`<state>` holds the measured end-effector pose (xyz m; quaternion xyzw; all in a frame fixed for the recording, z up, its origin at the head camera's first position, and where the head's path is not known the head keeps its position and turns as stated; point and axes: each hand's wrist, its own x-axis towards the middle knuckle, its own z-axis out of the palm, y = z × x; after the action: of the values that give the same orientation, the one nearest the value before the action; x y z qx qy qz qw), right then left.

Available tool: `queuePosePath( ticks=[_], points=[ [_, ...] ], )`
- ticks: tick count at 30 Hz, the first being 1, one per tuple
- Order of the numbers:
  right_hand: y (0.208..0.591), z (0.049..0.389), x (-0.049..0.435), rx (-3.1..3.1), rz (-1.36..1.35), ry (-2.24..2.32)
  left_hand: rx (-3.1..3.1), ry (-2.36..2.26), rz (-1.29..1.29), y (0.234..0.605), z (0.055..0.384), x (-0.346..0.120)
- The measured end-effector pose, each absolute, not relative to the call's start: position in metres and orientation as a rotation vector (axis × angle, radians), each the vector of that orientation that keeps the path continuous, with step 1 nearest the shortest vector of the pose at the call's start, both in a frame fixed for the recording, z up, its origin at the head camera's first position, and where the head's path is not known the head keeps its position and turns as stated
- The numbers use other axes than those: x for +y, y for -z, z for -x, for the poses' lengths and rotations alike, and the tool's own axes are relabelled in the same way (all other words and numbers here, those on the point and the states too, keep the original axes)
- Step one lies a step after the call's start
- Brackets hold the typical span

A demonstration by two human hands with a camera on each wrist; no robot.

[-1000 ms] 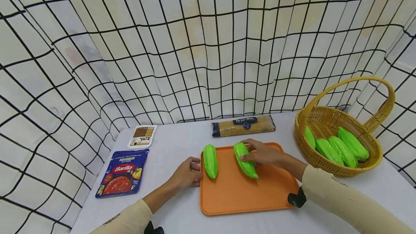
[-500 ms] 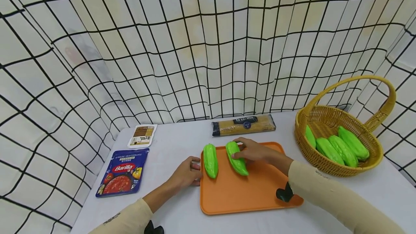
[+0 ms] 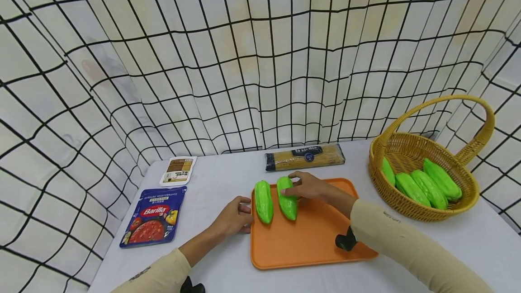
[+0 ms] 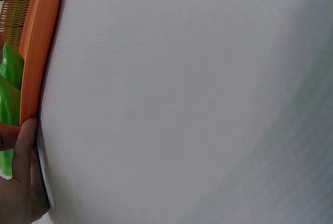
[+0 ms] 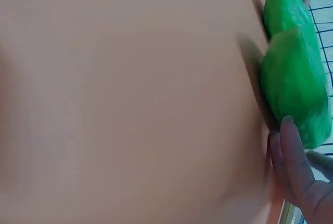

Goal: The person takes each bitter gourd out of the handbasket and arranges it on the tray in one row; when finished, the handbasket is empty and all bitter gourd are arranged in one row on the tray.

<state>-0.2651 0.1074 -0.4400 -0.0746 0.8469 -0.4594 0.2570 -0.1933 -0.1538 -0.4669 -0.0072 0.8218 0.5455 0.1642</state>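
Note:
An orange tray (image 3: 297, 245) lies on the white table, bearing two long, glossy green ridged vegetables that look like bitter melons. The left one (image 3: 263, 203) lies along the tray's left side. My right hand (image 3: 308, 188) holds the other vegetable (image 3: 289, 210) from its right side, thumb on top, beside the first and a small gap apart. In the right wrist view, my fingers (image 5: 294, 154) touch the near end of this vegetable (image 5: 291, 78). My left hand (image 3: 231, 217) grips the tray's left rim; in the left wrist view, its fingers (image 4: 23, 154) meet the rim (image 4: 39, 47).
A wicker basket (image 3: 378, 191) with a tall handle and several similar green vegetables stands at the right. A pasta pack (image 3: 305, 157) lies behind the tray. A blue Barilla pouch (image 3: 154, 216) and a small brown-and-white packet (image 3: 178, 171) lie left. Black-grid netting (image 3: 281, 80) surrounds the table.
My right hand has moved left across the tray with its vegetable, bringing it close beside the other one and turning it more upright in view. My left hand stays at the rim.

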Motion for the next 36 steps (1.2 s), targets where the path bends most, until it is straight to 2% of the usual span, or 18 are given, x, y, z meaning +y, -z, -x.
queuePosePath(
  ticks=[19,36],
  points=[
    [0.445,0.26,0.096,2.153,0.213,1.447,2.348,-1.573,0.02,0.469,0.192,-0.154],
    [0.446,0.259,0.086,2.163,0.215,1.44,2.363,-1.553,-0.001,0.466,0.191,-0.154]
  ],
)
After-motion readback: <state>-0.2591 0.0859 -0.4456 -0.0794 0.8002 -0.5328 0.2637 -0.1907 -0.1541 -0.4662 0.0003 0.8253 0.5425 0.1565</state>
